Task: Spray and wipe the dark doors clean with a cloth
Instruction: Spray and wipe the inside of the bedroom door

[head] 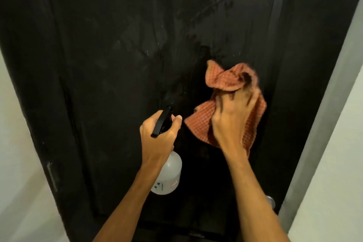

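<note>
Black door [117,65] fills the view, with wet streaks toward 1 o'clock. Orange checked cloth [225,80] lies bunched against it at 3 o'clock of centre, gripped and pressed by the right hand [231,122]. At 9 o'clock of that hand, the left hand [157,139] grips a translucent spray bottle [170,175] by its black trigger head [162,123].

**Both arms up, both hands full**

The left hand [157,137] is curled round the neck of a bottle [170,175], its forearm rising from bottom centre. The right hand [232,122], motion-blurred, grips a cloth [224,79] with bent fingers, its forearm reaching up from the lower right.
</note>
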A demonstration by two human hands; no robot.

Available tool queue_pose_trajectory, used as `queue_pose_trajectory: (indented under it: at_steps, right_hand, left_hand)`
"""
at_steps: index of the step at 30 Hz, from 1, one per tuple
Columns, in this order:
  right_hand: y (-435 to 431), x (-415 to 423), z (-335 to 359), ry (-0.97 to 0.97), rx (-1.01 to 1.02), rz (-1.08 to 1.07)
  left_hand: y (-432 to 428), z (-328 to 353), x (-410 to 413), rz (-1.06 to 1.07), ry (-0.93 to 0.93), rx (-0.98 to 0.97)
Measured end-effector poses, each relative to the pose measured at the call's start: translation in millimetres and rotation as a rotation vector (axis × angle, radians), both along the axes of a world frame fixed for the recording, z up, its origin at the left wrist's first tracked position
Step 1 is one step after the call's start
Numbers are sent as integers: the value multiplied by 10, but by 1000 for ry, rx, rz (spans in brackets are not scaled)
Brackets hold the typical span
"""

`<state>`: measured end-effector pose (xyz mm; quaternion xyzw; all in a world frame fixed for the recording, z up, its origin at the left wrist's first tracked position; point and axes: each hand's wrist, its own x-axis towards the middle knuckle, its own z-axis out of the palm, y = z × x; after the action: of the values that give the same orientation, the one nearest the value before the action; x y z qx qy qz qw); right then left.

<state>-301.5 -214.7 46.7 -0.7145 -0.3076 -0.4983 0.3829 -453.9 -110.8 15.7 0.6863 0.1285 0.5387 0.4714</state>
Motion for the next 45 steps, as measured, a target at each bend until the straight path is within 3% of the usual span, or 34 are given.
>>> queue_pose_trajectory:
  at_steps: [3, 5, 7, 9, 14, 16, 20, 22, 25, 26, 31, 33, 36, 38, 40, 42, 45]
  right_hand:
    - [52, -9, -156, 152, 206, -7]
    - [168, -151, -619, 127, 54, 7]
    - [197, -242, -983, 35, -230, 49]
    - [154, -157, -950, -17, -286, 14]
    - [315, -180, -388, 196, 258, -77]
    - [568, -369, -363, 170, 141, -49]
    - [928, -707, -419, -86, -299, 55]
    - [1015, -646, -148, -99, -181, 3]
    - [1202, -670, 267, 37, 112, -89]
    - [1329, -751, 298, 34, 109, -105]
    - [1868, -1130, 251, -369, -408, 85]
    - [1874, -1026, 597, -414, -342, 74]
    - [2036, -1132, 1001, -218, -79, -76]
    - [2350, -1403, 914, -253, -173, -40]
    - [2617, -1612, 689, -413, -469, 98]
    - [2663, -1597, 647, -515, -622, 153]
    - [2328, -1363, 916, -430, -413, 122]
  left_hand:
    - [-90, 1, 24, -22, -16, -4]
    - [-129, -14, 17, -19, -17, 0]
    - [-128, -28, -3, -30, -2, -8]
    - [-96, -6, -33, -36, 12, -26]
    - [118, 88, -186, 2, 8, -92]
    - [248, 113, -265, 24, -16, -71]
    - [510, 138, -481, 51, -36, -20]
    - [687, 161, -616, 38, -48, -19]
    - [971, 254, -784, 11, -69, -32]
    - [1049, 309, -830, 3, -80, -27]
    - [1527, 648, -1079, -26, -134, -41]
    - [1689, 718, -1191, -22, -149, -54]
    - [1892, 737, -1372, 2, -164, -66]
    - [1985, 714, -1475, 13, -184, -62]
    - [2026, 698, -1544, 6, -180, -30]
    - [2010, 690, -1589, -3, -168, -17]
    - [1902, 676, -1590, -12, -129, -20]
